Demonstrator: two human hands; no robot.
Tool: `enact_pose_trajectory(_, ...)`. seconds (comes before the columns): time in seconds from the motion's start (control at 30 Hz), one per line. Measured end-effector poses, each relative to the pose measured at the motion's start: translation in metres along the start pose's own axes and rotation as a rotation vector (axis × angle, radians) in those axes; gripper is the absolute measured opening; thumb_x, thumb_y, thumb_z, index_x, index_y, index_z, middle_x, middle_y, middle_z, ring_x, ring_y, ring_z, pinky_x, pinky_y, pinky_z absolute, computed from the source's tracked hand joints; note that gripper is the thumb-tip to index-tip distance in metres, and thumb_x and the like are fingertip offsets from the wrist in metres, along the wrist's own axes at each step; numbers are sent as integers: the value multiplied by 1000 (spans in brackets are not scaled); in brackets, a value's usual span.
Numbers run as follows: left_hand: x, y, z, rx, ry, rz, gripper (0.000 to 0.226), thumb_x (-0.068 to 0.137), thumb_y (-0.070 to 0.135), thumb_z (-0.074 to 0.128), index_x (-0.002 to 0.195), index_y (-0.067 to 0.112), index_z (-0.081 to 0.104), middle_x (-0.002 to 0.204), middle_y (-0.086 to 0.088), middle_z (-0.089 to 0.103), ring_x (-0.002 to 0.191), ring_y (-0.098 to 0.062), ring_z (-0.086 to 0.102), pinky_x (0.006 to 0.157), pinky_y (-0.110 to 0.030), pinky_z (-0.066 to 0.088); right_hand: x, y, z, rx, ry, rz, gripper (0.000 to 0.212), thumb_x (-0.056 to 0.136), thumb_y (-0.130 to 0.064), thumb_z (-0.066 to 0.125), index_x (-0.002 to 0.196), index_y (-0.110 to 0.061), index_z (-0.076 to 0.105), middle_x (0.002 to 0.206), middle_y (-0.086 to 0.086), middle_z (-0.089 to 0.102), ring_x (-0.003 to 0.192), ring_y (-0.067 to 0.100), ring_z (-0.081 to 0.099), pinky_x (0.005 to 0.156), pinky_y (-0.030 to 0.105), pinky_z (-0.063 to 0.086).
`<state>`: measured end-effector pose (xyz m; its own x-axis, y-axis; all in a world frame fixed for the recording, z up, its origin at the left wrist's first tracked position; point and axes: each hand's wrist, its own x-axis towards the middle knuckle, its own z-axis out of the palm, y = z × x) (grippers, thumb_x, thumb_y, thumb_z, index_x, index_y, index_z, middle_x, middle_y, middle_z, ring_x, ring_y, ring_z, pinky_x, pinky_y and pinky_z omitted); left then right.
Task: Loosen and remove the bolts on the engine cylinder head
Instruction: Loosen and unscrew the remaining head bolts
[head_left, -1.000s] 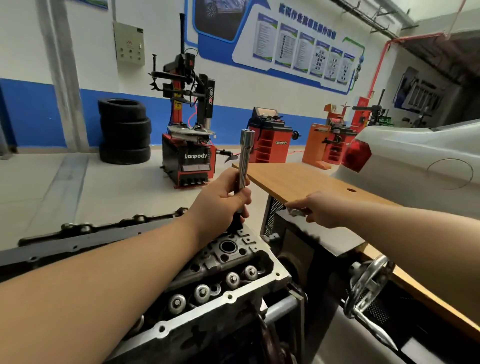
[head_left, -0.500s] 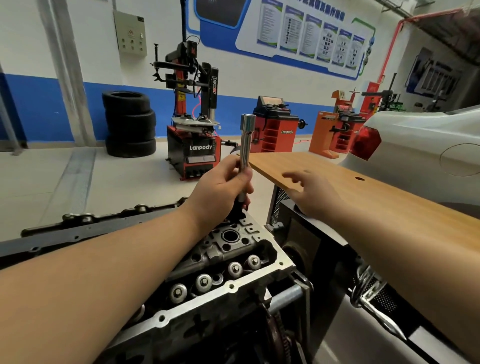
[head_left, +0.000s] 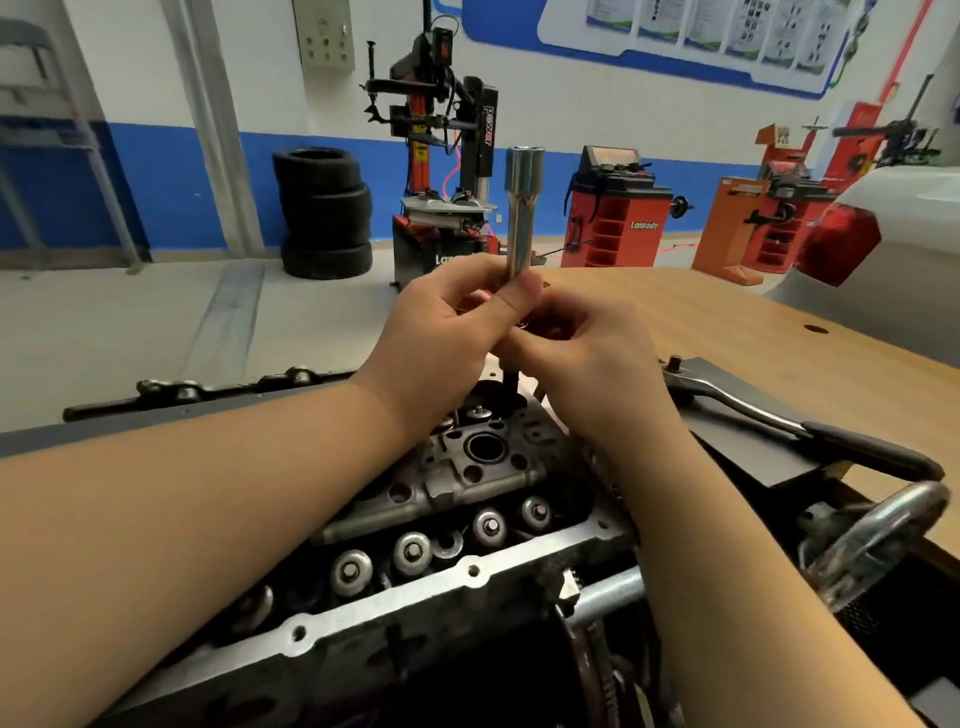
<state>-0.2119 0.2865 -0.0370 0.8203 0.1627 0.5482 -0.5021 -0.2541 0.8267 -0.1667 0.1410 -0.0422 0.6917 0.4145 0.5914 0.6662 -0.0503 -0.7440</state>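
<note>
My left hand (head_left: 447, 332) grips the long silver steel socket extension (head_left: 522, 218), which stands upright over the grey metal cylinder head (head_left: 467, 493) below. My right hand (head_left: 582, 364) curls beside it, touching; what it grips is hidden. Rightward, a black-handled ratchet wrench (head_left: 779, 415) lies on the wooden table (head_left: 727, 312).

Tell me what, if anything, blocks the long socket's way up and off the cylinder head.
Nothing visible does. The long socket stands upright above the cylinder head, gripped by the left hand with the right hand beside it; open air above.

Cyl head (head_left: 467, 499) bare metal, valve springs exposed, long socket (head_left: 522, 218) upright above
</note>
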Motion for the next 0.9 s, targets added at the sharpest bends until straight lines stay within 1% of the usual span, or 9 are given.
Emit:
enact_pose_trajectory(0.07,-1,2,-1,-38,-6,4,27,111,30,53,113,17,77,94,0,76,93,-10,74,79,-23,58,-1,6,3,62,7,-7,1,93,-25,81,93,-25,80,76,-12,76,73,8,73,64,24,55)
enact_pose_trajectory(0.2,-2,0,1,-4,-57,114,28,113,23,43,120,9,66,105,-14,69,100,-23,71,89,-26,58,-1,14,2,19,-29,-81,9,98,-17,74,92,-21,80,78,-17,74,79,2,69,68,25,53)
enact_pose_trajectory(0.3,-2,-1,5,27,-39,140,17,109,22,51,115,22,67,106,-3,75,104,-20,74,89,-30,59,-4,17,0,18,-55,-102,14,102,-12,67,99,-13,80,83,-3,75,79,17,71,69,39,55)
enact_pose_trajectory(0.37,-2,0,4,23,-14,150,14,106,19,60,111,29,69,105,2,79,103,-18,76,83,-29,60,-6,17,0,83,-50,-91,16,104,-11,64,102,-9,80,84,1,75,79,12,70,68,29,54)
enact_pose_trajectory(0.43,-3,1,3,-15,15,147,13,102,16,69,110,26,74,105,1,81,101,-18,78,82,-26,61,-8,15,2,153,-38,-72,13,102,-12,67,102,-10,80,86,3,77,81,10,71,68,29,54)
enact_pose_trajectory(0.53,-4,2,6,-52,75,130,15,92,14,81,105,15,74,100,-4,82,93,-19,80,82,-28,63,-9,15,5,103,-8,-46,13,90,-19,82,101,-14,77,88,5,76,83,20,73,76,46,60)
enact_pose_trajectory(0.7,-4,3,8,-44,107,84,16,95,32,76,105,21,74,98,-3,79,83,-14,75,76,-27,60,-8,24,3,41,112,37,21,80,-33,90,79,-25,70,69,-13,69,63,1,61,63,21,47)
enact_pose_trajectory(0.8,-5,0,7,-64,17,31,27,110,27,52,127,16,69,113,-7,77,108,-20,74,88,-24,59,-9,21,1,73,34,17,3,92,-21,81,94,-19,79,81,-6,77,77,11,73,74,38,59)
enact_pose_trajectory(0.9,-6,0,9,1,-8,41,23,112,17,50,126,17,68,113,-4,78,110,-17,75,89,-25,60,-9,20,-1,69,-35,3,11,102,-16,68,98,-12,77,85,2,77,81,18,73,78,46,59)
